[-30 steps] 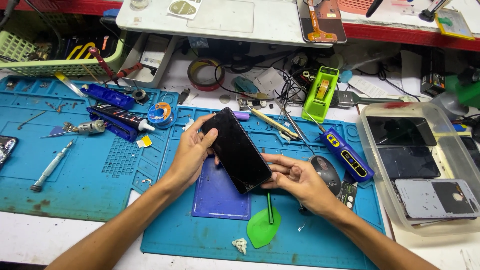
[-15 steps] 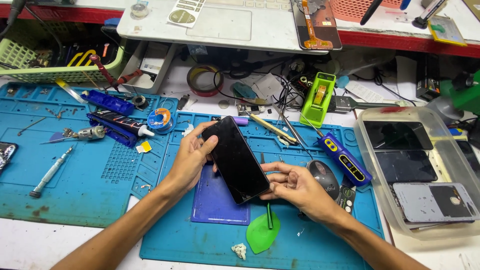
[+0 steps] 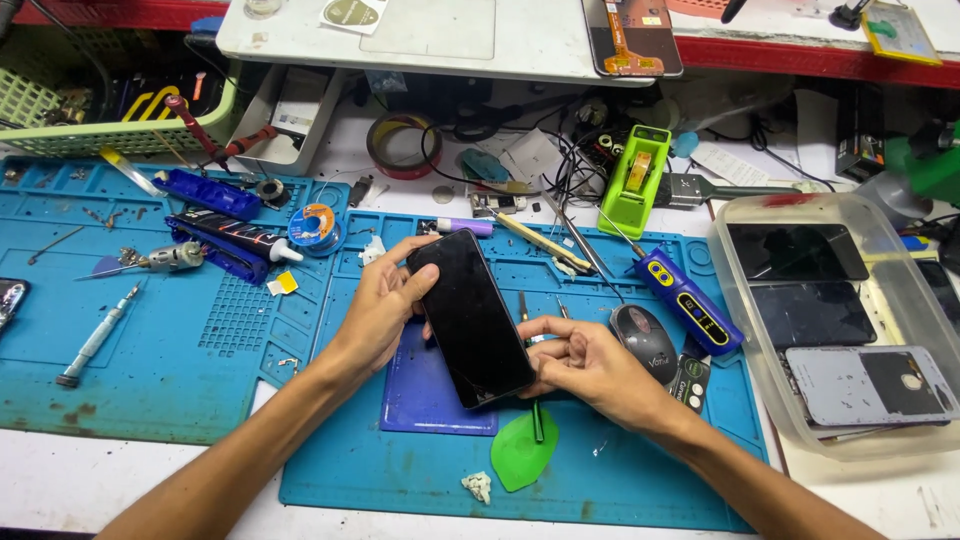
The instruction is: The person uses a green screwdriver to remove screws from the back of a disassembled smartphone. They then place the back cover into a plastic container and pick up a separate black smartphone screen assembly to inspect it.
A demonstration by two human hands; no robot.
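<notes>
A black smartphone [image 3: 469, 316] with a dark screen is held tilted above the blue work mat [image 3: 640, 470]. My left hand [image 3: 378, 310] grips its upper left edge, thumb on the screen. My right hand [image 3: 585, 362] holds its lower right edge with the fingers curled around it. Beneath the phone lies a dark blue pad [image 3: 428, 395]. A green pick-shaped opening tool [image 3: 522, 455] lies on the mat just below the phone.
A clear plastic box [image 3: 800, 420] with several phones stands at the right. A blue-yellow tool [image 3: 688, 300], a black mouse [image 3: 647, 335] and a green tape dispenser [image 3: 633, 180] lie behind my right hand. A glue tube [image 3: 235, 238], screwdriver [image 3: 95, 338] and green basket [image 3: 60, 130] are at the left.
The phone and both hands have stayed nearly in place; the grip on the phone is unchanged. The camera view has shifted slightly.
</notes>
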